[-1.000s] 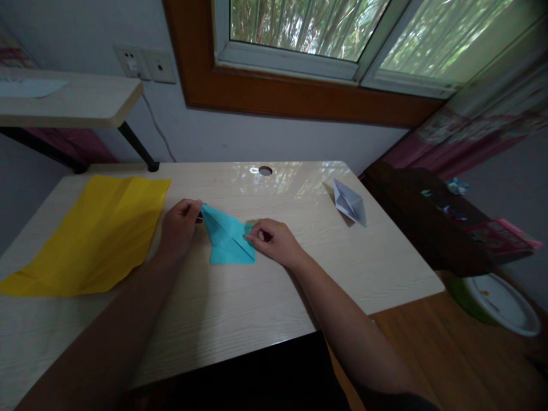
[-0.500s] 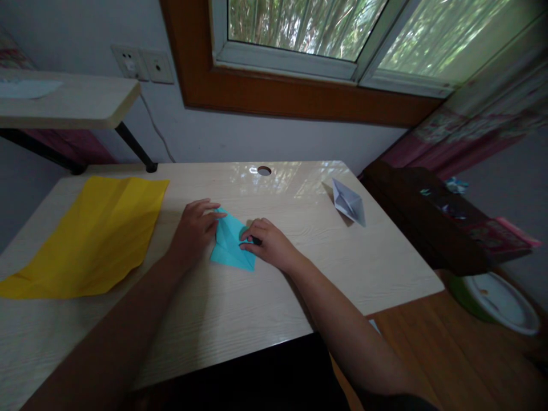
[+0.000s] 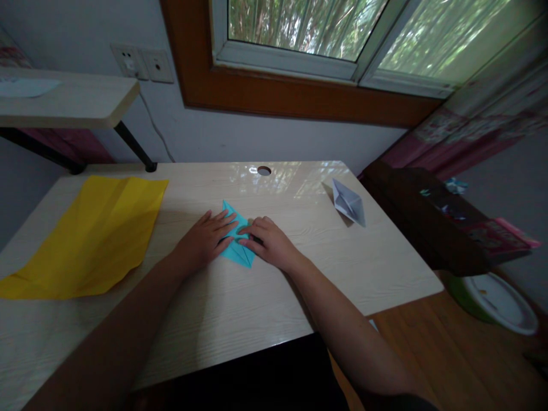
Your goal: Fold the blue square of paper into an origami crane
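Observation:
A folded sheet of turquoise paper [image 3: 238,254] lies on the table between my hands, with crease lines across its lower part. My left hand [image 3: 204,238] rests flat on its left side, fingers stretched out and slightly spread over the paper. At the right edge, my right hand [image 3: 272,242] has its thumb and index finger bent around the paper's side. The other right fingers are curled, and the part of the paper under them is hidden.
To the left a large yellow sheet [image 3: 98,234] lies on the pale table [image 3: 248,319]. A folded white paper shape [image 3: 349,202] stands at the right rear. A shelf [image 3: 72,108] on black legs stands at the left back, and a round cable hole [image 3: 264,170] is near the rear edge.
My left hand has moved right from the paper's upper left edge and now lies flat across it. The left side of the turquoise paper has become narrower. My right hand stays nearly in place.

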Action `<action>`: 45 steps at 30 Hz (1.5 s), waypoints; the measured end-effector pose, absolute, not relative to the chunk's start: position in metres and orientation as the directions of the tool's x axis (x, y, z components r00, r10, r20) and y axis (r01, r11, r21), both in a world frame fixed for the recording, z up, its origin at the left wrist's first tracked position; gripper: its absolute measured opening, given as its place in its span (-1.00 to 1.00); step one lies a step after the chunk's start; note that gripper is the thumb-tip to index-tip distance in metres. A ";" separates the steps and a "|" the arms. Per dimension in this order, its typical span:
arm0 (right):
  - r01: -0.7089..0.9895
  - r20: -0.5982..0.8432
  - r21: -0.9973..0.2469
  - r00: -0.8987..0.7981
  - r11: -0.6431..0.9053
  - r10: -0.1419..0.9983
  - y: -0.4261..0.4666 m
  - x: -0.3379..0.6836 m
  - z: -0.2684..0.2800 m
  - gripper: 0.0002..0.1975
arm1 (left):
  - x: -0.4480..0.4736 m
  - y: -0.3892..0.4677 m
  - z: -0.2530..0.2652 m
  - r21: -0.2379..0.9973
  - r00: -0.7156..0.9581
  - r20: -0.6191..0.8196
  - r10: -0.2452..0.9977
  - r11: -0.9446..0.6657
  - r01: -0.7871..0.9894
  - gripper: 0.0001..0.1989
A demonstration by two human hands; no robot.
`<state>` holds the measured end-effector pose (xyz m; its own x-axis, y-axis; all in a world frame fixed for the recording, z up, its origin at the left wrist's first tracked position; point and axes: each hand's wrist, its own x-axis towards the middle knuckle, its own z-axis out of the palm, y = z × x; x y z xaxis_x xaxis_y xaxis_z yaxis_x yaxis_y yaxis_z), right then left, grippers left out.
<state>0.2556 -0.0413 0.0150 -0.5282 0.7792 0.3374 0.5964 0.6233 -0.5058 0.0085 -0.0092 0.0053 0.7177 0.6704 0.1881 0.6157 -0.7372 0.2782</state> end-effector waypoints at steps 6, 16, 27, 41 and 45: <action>0.650 0.344 -0.410 -0.539 0.639 0.769 -0.042 0.256 0.014 -0.59 | 0.012 -0.013 0.005 0.216 0.686 0.174 0.707 -0.707 0.673 -0.48; 0.685 0.286 -0.410 -0.530 0.602 0.798 -0.041 0.256 0.013 -0.56 | 0.012 -0.013 0.004 0.227 0.548 0.220 0.807 -0.588 0.776 -0.47; 0.658 0.264 -0.445 -0.553 0.608 0.791 -0.041 0.256 0.015 -0.58 | 0.008 -0.008 0.009 0.293 0.452 0.252 0.856 -0.513 0.807 -0.49; 0.582 0.276 -0.485 -0.607 0.653 0.745 -0.044 0.257 0.020 -0.62 | 0.002 -0.003 0.004 0.259 0.391 0.312 0.866 -0.474 0.842 -0.50; 0.565 0.291 -0.489 -0.612 0.664 0.735 -0.044 0.258 0.019 -0.67 | 0.002 -0.003 0.003 0.267 0.397 0.301 0.867 -0.476 0.838 -0.49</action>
